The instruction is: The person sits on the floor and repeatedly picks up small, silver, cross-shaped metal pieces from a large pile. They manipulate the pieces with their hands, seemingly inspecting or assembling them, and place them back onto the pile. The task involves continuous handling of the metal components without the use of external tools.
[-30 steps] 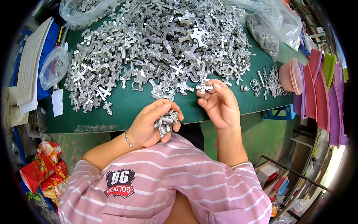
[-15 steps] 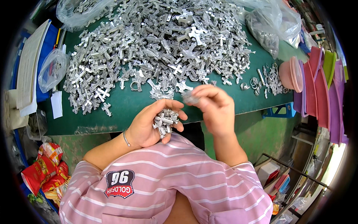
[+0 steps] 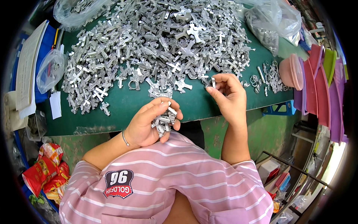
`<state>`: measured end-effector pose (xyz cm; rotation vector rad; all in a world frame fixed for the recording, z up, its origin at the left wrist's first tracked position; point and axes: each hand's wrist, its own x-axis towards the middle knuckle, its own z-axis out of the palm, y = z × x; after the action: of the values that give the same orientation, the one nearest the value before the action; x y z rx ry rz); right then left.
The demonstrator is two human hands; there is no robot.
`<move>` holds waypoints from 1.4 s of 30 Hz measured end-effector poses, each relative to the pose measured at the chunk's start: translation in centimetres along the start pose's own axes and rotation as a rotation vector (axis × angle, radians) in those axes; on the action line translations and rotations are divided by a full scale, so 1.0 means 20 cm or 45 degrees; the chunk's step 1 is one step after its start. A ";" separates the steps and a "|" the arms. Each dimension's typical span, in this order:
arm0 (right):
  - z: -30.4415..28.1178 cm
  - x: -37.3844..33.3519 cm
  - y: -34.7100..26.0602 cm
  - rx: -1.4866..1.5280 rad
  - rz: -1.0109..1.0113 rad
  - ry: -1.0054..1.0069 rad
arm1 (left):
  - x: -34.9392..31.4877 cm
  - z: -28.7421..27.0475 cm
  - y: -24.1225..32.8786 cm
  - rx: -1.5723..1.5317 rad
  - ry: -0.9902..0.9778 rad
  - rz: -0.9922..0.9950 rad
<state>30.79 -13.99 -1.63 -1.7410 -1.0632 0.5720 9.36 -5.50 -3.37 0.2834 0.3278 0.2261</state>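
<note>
Metal trinkets [image 3: 164,122], jagged, are cupped by the left hand [image 3: 147,125]; a slim piece [image 3: 213,82] is pinched by the right hand [image 3: 232,98].

Both elbows are bent. The left forearm [image 3: 106,150] slants inward, and the left hand [image 3: 146,122] is cupped before the chest, fingers curled round toward the thumb. The right forearm [image 3: 235,143] rises nearly upright; the right hand [image 3: 232,98], farther forward, bends its fingers toward its extended thumb (some fingertips are hidden), well apart from the left.
</note>
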 end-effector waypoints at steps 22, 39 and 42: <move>0.06 -0.04 -0.01 1.451 0.200 -0.392 | 0.00 -0.01 0.00 0.005 0.019 -0.005; 0.02 -0.17 -0.16 0.006 -0.185 -0.248 | -0.09 0.08 0.03 0.467 0.267 0.157; -0.11 -0.13 -0.09 -0.638 -0.121 0.088 | -0.12 0.09 0.07 0.420 0.362 0.266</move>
<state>30.39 -17.14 0.70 -2.1055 -1.3095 0.1883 7.56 -5.20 -0.65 0.6157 0.6199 0.4212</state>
